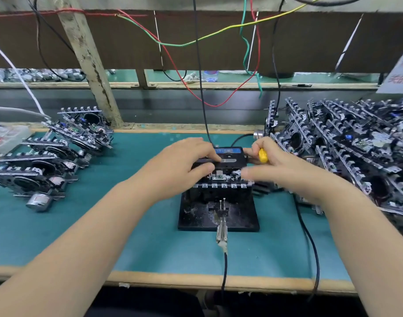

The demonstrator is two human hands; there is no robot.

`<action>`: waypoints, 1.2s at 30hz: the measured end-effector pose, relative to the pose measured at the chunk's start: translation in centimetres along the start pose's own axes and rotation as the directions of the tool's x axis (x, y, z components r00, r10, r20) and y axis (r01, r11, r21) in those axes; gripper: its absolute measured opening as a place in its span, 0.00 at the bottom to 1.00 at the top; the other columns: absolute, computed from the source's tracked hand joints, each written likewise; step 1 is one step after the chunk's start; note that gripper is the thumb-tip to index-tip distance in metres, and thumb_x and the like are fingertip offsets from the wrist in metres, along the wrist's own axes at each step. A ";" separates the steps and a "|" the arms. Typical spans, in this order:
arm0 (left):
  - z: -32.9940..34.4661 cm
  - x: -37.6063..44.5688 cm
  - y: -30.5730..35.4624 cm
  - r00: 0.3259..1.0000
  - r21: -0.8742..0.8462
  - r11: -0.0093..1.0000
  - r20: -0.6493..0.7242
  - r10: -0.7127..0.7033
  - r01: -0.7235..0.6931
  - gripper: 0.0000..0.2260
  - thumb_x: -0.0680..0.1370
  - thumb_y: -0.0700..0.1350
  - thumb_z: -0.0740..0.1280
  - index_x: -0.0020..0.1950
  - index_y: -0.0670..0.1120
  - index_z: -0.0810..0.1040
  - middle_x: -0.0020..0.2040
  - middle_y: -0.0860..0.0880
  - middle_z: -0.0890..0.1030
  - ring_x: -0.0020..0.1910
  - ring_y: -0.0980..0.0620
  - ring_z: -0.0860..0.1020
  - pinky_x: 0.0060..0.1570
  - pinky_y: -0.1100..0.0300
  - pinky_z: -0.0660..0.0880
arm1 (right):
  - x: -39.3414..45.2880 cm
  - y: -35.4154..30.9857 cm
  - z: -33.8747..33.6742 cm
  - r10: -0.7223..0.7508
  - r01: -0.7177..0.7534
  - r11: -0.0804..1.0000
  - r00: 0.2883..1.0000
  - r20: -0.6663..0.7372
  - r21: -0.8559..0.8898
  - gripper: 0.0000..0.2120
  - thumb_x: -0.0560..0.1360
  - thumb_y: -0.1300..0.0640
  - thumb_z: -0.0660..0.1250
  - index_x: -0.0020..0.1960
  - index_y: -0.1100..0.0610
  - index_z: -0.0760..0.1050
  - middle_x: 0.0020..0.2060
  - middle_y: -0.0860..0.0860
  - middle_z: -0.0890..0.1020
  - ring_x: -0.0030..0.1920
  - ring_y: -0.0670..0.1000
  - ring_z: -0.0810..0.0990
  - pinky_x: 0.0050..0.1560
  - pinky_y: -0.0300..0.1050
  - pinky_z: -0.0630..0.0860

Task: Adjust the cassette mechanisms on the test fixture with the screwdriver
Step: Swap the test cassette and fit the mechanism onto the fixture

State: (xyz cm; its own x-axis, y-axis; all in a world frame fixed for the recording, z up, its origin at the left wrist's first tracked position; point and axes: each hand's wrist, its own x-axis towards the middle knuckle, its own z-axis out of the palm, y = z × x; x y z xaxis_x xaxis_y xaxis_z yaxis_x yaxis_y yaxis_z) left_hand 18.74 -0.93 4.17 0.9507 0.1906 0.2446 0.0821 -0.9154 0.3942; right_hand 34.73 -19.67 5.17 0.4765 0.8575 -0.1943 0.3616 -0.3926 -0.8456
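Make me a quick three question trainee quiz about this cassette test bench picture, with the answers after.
1. True or false: the right hand holds the yellow-handled screwdriver.
2. Which side holds the bigger pile of mechanisms: A left, B right?
3. Fill in: the left hand rests on the cassette seated on the black ____.

Key: 1 true; 2 B; 3 fixture.

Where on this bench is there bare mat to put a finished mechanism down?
Bare green mat lies left of the black test fixture, between it and the left stack of mechanisms, out to the front edge. A narrower strip sits right of the fixture, crossed by a black cable. The right pile of mechanisms is crowded.
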 end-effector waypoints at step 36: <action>7.2 -3.2 1.3 0.922 -0.451 0.879 -0.254 -0.293 0.155 0.30 0.63 0.52 0.84 0.55 0.71 0.71 0.82 0.61 0.51 0.76 0.63 0.58 0.59 0.75 0.57 | 2.7 2.1 5.3 0.135 0.156 0.841 0.867 -0.480 0.518 0.16 0.78 0.59 0.71 0.48 0.48 0.63 0.53 0.41 0.84 0.53 0.39 0.79 0.46 0.36 0.64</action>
State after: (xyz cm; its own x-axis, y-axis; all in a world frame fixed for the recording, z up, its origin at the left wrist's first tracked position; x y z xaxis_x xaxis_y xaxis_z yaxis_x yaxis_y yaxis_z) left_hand 17.97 -5.28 -2.46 0.7761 0.5341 0.3353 0.0847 -0.6152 0.7838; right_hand 32.51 -16.39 0.21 0.8468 0.5300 -0.0441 -0.0371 -0.0238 -0.9990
